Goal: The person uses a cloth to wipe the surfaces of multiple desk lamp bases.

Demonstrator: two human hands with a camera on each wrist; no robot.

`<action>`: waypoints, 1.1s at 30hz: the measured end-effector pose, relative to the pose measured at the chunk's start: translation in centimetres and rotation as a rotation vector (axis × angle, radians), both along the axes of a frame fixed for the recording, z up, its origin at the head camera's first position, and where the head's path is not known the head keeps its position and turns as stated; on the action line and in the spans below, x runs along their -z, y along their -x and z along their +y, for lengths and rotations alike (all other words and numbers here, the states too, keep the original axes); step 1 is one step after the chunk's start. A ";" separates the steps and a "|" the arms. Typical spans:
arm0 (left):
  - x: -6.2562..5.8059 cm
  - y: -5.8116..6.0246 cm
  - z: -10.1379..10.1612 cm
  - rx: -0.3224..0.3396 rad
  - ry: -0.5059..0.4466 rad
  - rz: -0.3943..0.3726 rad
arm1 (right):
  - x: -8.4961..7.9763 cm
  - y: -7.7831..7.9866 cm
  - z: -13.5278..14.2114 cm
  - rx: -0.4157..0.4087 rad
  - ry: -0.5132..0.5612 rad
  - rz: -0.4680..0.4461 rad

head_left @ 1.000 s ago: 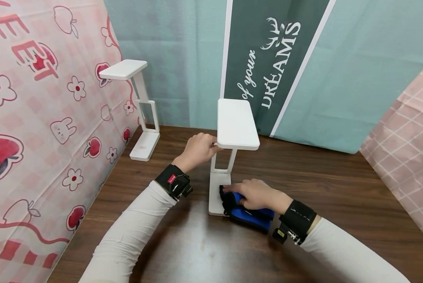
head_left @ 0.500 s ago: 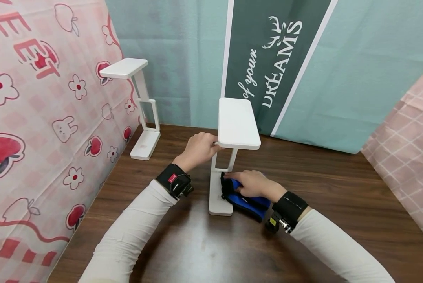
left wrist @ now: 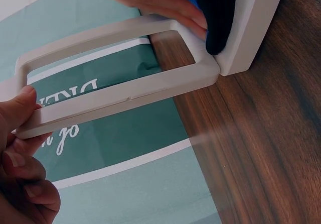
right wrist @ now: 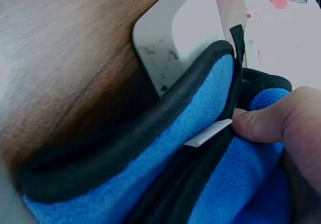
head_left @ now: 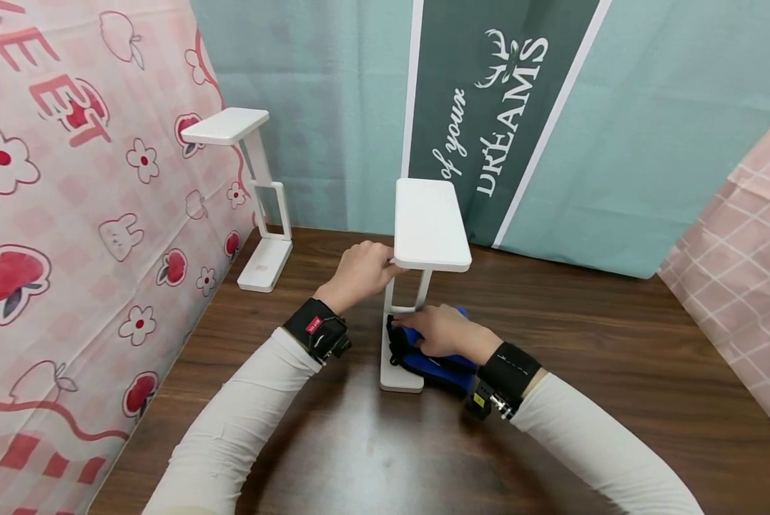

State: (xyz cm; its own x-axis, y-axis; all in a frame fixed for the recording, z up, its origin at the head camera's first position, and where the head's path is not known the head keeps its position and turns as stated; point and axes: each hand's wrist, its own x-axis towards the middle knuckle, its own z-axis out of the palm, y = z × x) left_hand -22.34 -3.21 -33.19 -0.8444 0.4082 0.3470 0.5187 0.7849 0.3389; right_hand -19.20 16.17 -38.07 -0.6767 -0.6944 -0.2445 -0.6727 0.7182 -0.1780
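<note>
A white folding stand (head_left: 431, 223) with a flat top plate rises from the middle of the table. My left hand (head_left: 362, 275) pinches a side bar of its open frame (left wrist: 120, 101) between thumb and fingers, just below the top plate. In my right hand (head_left: 445, 331) is a blue fleecy cloth (right wrist: 215, 189) with black edging and a small white tag. The cloth is bunched, and part of it lies over the stand's base (head_left: 400, 378). My thumb presses into its folds in the right wrist view. The fingers under the cloth are hidden there.
A second white folding stand (head_left: 264, 265) stands at the back left, by the fruit-patterned curtain (head_left: 134, 286). A teal curtain (head_left: 307, 143) with lettering hangs behind the dark wooden table (head_left: 584, 357). Pink checked fabric (head_left: 745, 243) borders the right side.
My right hand has moved the cloth away from me along the stand's base and then a little left, baring the base's near end. The left hand keeps its grip in place.
</note>
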 end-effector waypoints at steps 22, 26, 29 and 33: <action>-0.1 0.3 -0.4 0.016 -0.006 -0.005 | -0.8 -1.1 -0.4 -0.066 -0.015 -0.024; -0.1 0.2 -0.3 0.019 -0.002 -0.020 | -0.8 -1.6 -0.9 -0.064 -0.066 0.007; 0.0 0.1 -0.2 0.019 -0.003 -0.030 | -0.5 -2.0 -0.1 -0.077 -0.037 0.037; 0.2 0.0 -0.3 0.014 -0.010 -0.017 | 0.1 -2.1 1.4 -0.084 0.030 0.021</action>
